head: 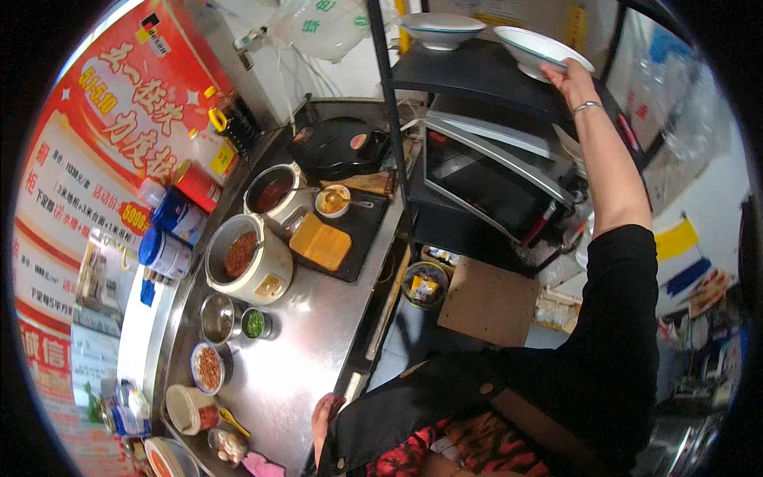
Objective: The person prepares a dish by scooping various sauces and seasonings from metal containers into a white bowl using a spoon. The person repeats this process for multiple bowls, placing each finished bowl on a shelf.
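My right hand (569,83), with a metal bangle on its wrist, grips a wide white bowl (539,47) with a blue-green line near its rim. The bowl tilts at the top right, over a black shelf (471,68); whether it touches the shelf is hard to tell. A similar footed bowl (441,30) stands upright on that shelf to its left. My left hand (328,411) is low in the view, at the front edge of the stainless steel counter (298,358). Its fingers are partly hidden, and no held object shows.
Below the shelf sits a countertop oven (477,176). The counter bears a pot of red-brown food (250,286), a second cooker (292,208), a wooden block (320,241), chopped greens (255,323) and a bowl of peanuts (208,366). A bin (424,286) stands on the floor.
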{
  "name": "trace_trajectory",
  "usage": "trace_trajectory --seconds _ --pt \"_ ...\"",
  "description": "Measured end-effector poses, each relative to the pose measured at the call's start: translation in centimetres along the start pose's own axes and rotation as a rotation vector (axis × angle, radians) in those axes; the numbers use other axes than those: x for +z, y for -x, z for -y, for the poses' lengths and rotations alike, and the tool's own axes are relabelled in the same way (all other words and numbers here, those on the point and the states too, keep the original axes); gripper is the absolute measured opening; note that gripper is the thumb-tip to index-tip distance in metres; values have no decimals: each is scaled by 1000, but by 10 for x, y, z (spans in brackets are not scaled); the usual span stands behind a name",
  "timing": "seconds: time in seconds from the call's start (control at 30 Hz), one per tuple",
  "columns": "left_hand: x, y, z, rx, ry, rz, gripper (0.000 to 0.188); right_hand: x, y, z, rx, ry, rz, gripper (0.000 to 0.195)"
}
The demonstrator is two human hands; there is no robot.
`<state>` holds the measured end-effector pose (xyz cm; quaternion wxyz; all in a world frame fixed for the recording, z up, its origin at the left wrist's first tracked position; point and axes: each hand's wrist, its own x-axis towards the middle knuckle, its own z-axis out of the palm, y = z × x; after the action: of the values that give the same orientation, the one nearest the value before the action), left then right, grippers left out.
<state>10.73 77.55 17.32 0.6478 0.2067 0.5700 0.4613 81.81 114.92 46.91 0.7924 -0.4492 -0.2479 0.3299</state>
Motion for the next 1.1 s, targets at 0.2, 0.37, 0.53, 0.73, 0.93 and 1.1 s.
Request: trace_trajectory --seconds 0.2,0.37,0.53,0.73,0.93,1.1 --pt "3 29 21 128 28 -91 41 4 -66 -35 27 61 -9 36" --pt "50 58 -13 42 72 -230 40 -7 -153 -42 279 -527 -1 37" --pt "38 84 14 84 168 -259 46 26 -129 -49 130 -199 264 37" --pt "7 138 74 80 264 -340 38 101 95 -128 289 -116 814 26" --pt "-45 220 159 192 353 -414 27 62 449 -322 1179 171 1058 10" --pt "-94 301 229 351 373 -619 21 16 744 -319 1719 468 1403 15"
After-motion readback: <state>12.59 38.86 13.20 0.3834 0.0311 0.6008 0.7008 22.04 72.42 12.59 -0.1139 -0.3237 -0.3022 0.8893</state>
